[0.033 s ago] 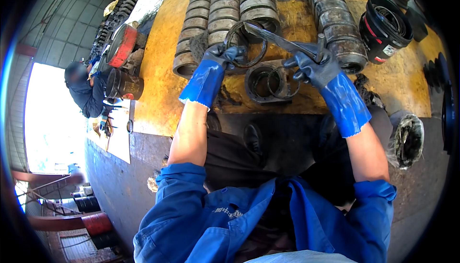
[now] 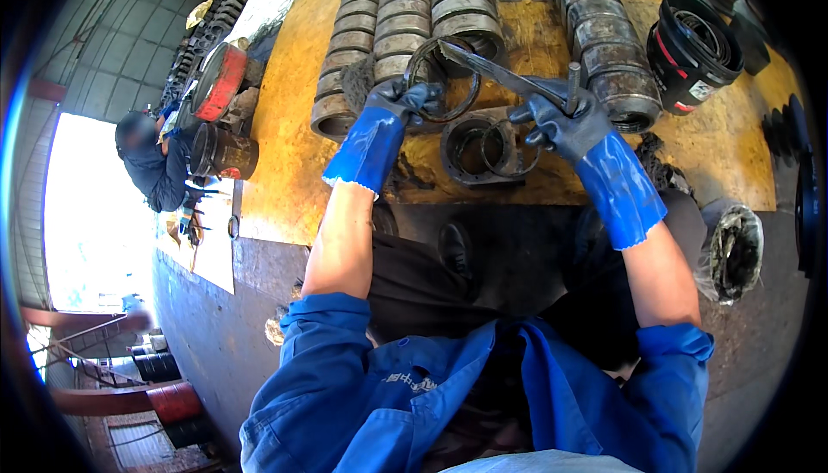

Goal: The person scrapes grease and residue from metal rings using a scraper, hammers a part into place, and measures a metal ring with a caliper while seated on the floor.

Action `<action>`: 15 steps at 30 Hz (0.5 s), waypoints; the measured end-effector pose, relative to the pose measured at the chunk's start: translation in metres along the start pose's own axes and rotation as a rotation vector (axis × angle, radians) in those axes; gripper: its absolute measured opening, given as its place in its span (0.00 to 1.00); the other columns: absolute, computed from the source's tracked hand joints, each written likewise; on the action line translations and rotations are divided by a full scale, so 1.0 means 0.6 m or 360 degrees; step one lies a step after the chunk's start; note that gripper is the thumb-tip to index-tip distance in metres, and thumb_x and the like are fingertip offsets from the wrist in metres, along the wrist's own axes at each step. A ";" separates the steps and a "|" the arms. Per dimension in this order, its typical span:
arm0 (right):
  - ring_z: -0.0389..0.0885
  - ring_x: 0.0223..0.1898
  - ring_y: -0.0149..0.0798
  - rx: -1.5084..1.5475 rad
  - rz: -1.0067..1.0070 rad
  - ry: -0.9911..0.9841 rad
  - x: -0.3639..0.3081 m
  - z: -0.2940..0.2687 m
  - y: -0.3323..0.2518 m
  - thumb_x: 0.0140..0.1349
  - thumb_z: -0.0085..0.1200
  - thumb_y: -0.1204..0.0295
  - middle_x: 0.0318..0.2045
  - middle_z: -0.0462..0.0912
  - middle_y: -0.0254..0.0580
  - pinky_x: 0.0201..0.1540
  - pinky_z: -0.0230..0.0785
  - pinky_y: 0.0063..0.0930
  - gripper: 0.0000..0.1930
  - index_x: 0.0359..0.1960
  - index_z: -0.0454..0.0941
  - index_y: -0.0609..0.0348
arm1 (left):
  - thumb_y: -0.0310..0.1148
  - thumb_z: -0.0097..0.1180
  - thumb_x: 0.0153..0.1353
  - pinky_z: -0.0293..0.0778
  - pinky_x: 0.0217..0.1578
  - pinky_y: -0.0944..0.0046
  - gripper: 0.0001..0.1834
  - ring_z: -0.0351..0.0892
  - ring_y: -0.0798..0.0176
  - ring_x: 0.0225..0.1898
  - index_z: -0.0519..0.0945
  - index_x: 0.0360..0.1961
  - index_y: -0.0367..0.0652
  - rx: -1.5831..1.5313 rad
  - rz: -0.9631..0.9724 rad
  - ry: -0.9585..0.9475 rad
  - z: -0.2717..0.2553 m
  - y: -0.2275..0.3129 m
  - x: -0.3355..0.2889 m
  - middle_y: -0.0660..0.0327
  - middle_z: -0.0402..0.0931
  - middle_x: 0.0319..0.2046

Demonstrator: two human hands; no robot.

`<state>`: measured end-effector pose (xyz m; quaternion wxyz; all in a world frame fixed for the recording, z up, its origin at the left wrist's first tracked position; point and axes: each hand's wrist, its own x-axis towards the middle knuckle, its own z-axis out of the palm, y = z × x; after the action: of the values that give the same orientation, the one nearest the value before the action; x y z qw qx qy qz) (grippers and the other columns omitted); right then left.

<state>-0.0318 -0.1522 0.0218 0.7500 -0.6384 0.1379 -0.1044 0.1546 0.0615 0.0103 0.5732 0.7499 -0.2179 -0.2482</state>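
Observation:
My left hand (image 2: 404, 99), in a blue and black rubber glove, is closed round the lower left of a dark, greasy metal ring (image 2: 417, 60). My right hand (image 2: 569, 122), gloved alike, grips a long flat metal blade-like tool (image 2: 493, 69), whose tip reaches over the top of the ring. A short metal rod (image 2: 573, 87) stands up from the right fist; whether it belongs to the tool I cannot tell. Beneath both hands sits a dirty metal housing (image 2: 459, 162) with a round bore, and a thin ring (image 2: 538, 157) leans on it.
Rows of rusty metal cylinders (image 2: 402, 23) stretch away on the yellow board (image 2: 289, 68), with another row (image 2: 614, 63) on the right. A black bucket (image 2: 686, 63) holding rings stands at the far right. A grey rag (image 2: 357, 85) lies beside my left hand. Another person (image 2: 155, 162) works at the left.
My right hand and the tool have shifted very slightly to the left. My left hand and the ring look unmoved.

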 end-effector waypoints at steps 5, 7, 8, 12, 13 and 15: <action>0.81 0.31 0.27 -0.0098 -0.0150 -0.0075 -0.002 0.022 0.029 0.64 0.49 0.75 0.31 0.83 0.39 0.28 0.75 0.20 0.12 0.47 0.77 0.62 | 0.36 0.55 0.63 0.69 0.29 0.73 0.13 0.78 0.73 0.31 0.82 0.41 0.39 0.0140 -0.0011 0.0009 -0.007 -0.011 0.005 0.63 0.83 0.32; 0.78 0.26 0.24 -0.0302 -0.0315 -0.0139 -0.007 0.023 0.033 0.64 0.50 0.74 0.29 0.83 0.38 0.27 0.72 0.19 0.10 0.44 0.79 0.61 | 0.36 0.55 0.63 0.68 0.29 0.72 0.12 0.77 0.73 0.30 0.82 0.42 0.39 0.0052 -0.0067 0.0026 -0.006 -0.012 0.005 0.64 0.83 0.31; 0.78 0.26 0.24 -0.0255 -0.0334 -0.0135 -0.009 0.024 0.037 0.64 0.50 0.74 0.28 0.82 0.37 0.27 0.71 0.19 0.10 0.45 0.79 0.60 | 0.36 0.55 0.63 0.68 0.28 0.72 0.12 0.77 0.73 0.30 0.82 0.42 0.40 0.0008 -0.0096 0.0035 -0.006 -0.012 0.004 0.64 0.82 0.30; 0.78 0.26 0.25 -0.0178 -0.0238 -0.0172 -0.008 0.016 0.030 0.65 0.49 0.74 0.28 0.83 0.38 0.28 0.72 0.19 0.11 0.46 0.79 0.59 | 0.36 0.55 0.63 0.67 0.27 0.72 0.12 0.75 0.73 0.28 0.82 0.42 0.40 -0.0012 -0.0038 0.0013 -0.017 -0.011 0.003 0.64 0.83 0.30; 0.78 0.26 0.25 -0.0189 -0.0165 -0.0193 -0.006 0.008 0.022 0.65 0.49 0.74 0.28 0.83 0.38 0.28 0.72 0.19 0.11 0.47 0.78 0.59 | 0.36 0.54 0.63 0.67 0.27 0.73 0.12 0.75 0.74 0.28 0.83 0.42 0.40 0.0008 -0.0069 0.0035 -0.014 -0.003 0.001 0.64 0.83 0.30; 0.79 0.27 0.26 -0.0166 -0.0113 -0.0117 -0.003 -0.004 0.014 0.65 0.49 0.73 0.30 0.83 0.40 0.28 0.73 0.19 0.12 0.48 0.78 0.60 | 0.37 0.55 0.63 0.67 0.26 0.72 0.12 0.75 0.73 0.27 0.83 0.41 0.41 0.0027 -0.0076 0.0076 -0.014 0.001 -0.001 0.64 0.82 0.30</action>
<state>-0.0342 -0.1524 0.0134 0.7162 -0.6845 0.0928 -0.1002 0.1592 0.0681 0.0131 0.5659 0.7653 -0.1883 -0.2419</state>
